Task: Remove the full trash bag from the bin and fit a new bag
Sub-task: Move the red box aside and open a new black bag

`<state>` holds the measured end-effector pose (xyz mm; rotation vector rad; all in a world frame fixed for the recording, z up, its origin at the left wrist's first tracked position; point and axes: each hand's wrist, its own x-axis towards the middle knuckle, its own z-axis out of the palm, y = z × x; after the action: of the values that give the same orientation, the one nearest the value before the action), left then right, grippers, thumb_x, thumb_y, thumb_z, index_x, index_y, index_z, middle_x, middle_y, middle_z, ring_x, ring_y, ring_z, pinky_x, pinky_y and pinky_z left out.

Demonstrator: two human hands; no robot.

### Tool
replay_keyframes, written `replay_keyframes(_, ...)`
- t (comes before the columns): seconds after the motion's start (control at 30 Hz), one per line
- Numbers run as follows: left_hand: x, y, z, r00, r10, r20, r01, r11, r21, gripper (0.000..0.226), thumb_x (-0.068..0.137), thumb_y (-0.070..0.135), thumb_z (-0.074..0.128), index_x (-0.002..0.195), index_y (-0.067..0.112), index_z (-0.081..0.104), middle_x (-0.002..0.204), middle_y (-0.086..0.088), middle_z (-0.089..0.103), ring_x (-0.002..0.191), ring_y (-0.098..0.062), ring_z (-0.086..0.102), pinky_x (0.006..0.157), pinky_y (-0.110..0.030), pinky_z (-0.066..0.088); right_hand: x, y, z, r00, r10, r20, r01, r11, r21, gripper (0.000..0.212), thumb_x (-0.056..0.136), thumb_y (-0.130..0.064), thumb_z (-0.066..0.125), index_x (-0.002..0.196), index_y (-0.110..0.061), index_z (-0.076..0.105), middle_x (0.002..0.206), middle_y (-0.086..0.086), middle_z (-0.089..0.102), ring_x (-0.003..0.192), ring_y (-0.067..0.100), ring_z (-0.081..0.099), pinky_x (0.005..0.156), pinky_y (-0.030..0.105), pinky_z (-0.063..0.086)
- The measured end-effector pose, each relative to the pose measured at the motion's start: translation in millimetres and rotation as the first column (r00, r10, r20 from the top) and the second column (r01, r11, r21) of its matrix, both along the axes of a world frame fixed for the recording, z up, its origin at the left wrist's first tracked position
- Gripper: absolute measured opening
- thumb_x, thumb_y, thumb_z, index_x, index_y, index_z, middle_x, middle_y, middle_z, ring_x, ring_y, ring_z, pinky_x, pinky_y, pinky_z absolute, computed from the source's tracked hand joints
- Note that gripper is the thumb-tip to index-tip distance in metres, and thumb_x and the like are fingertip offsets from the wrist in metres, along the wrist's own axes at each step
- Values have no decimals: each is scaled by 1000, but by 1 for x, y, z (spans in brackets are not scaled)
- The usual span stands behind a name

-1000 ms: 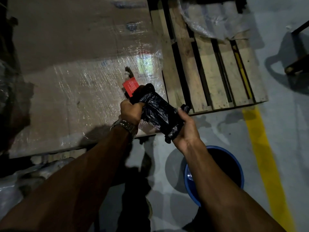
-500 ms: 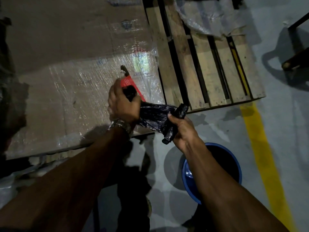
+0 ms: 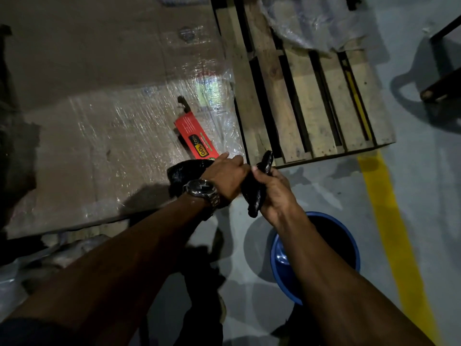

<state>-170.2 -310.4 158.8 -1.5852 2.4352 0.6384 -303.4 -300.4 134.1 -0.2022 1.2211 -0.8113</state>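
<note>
A bunched black trash bag (image 3: pixel 257 193) is stretched between my two hands over the floor. My right hand (image 3: pixel 273 188) grips one folded end of it, with a tip of the bag sticking up past my thumb. My left hand (image 3: pixel 224 177), with a wristwatch, holds the other part, which spreads out dark (image 3: pixel 184 172) beyond my wrist. A red bag box (image 3: pixel 197 137) lies on the wrapped cardboard just beyond my left hand. The blue bin (image 3: pixel 316 258) stands on the floor under my right forearm, its inside dark.
A large cardboard sheet under clear film (image 3: pixel 104 131) covers the left. A wooden pallet (image 3: pixel 306 96) with crumpled plastic lies beyond the hands. A yellow floor line (image 3: pixel 389 221) runs along the right. A dark metal frame (image 3: pixel 444 78) stands at far right.
My left hand let go of the red box, which now lies on the cardboard, and came right against my right hand on the black bag.
</note>
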Motion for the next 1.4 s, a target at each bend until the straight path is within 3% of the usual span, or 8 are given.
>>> replay_keyframes(0.23, 14, 1, 10, 1000, 28, 12, -27, 999, -35, 35, 93, 20, 47, 128, 10, 49, 121, -11, 48, 108, -31, 53, 88, -39, 44, -6, -1, 2, 988, -128, 85, 114, 982, 150, 22, 92, -18, 51, 99, -2, 65, 94, 18, 69, 87, 31, 67, 88, 43, 53)
replay_keyframes(0.37, 16, 2, 8, 996, 91, -2, -91, 995, -31, 31, 94, 15, 47, 124, 13, 51, 121, -8, 50, 113, -29, 51, 88, -40, 48, 0, 1, -3, 991, -52, -123, 48, 998, -34, 24, 83, 1, 67, 105, -4, 63, 94, 17, 71, 84, 32, 70, 71, 41, 59)
replay_keyframes(0.47, 22, 3, 7, 981, 194, 7, -194, 981, -28, 35, 89, 13, 53, 124, 14, 52, 128, -6, 50, 121, -27, 47, 92, -40, 47, -6, 0, -5, 974, -96, -203, 102, 995, 15, 27, 81, 6, 63, 106, -6, 64, 99, 18, 72, 90, 33, 70, 78, 46, 59)
replay_keyframes(0.63, 30, 1, 6, 967, 191, 168, -185, 982, -48, 75, 83, 28, 60, 147, 14, 23, 156, -10, 23, 145, -29, 19, 119, -45, 18, -12, 4, -7, 981, -192, 27, 184, 966, 180, 32, 83, -13, 44, 106, -4, 65, 101, 18, 68, 93, 33, 64, 94, 46, 48)
replay_keyframes(0.77, 6, 5, 7, 993, -10, 122, 1, 997, 80, 98, 78, 43, 56, 151, 20, -6, 161, -1, 2, 148, -20, -7, 118, -46, -12, -1, 7, 0, 992, -68, 110, 59, 995, 82, 32, 91, -10, 55, 121, -2, 61, 118, 22, 66, 107, 37, 63, 100, 52, 46)
replay_keyframes(0.97, -2, -3, 2, 964, -117, 240, 98, 991, 88, 59, 86, 30, 56, 139, 15, 34, 136, -5, 51, 137, -22, 34, 120, -48, 0, -3, 5, 2, 996, -70, 60, 63, 991, 115, 20, 87, -2, 54, 106, -3, 60, 92, 17, 67, 80, 28, 65, 83, 39, 52)
replay_keyframes(1.17, 5, -2, 9, 956, -126, 266, 137, 990, -23, 38, 91, 22, 42, 129, 15, 47, 125, -6, 52, 128, -28, 41, 120, -48, 2, -8, 8, 8, 999, -35, 37, 31, 993, 112, 22, 91, -15, 61, 108, -2, 63, 89, 13, 67, 75, 24, 65, 68, 33, 55)
replay_keyframes(1.4, 26, 0, 6, 964, 22, 264, 24, 985, -169, 36, 90, 25, 43, 122, 11, 52, 118, -10, 55, 119, -33, 45, 119, -50, 6, -16, 13, -4, 985, -172, -21, 172, 961, 218, 35, 86, -9, 52, 118, 2, 62, 108, 19, 69, 98, 34, 66, 82, 41, 55)
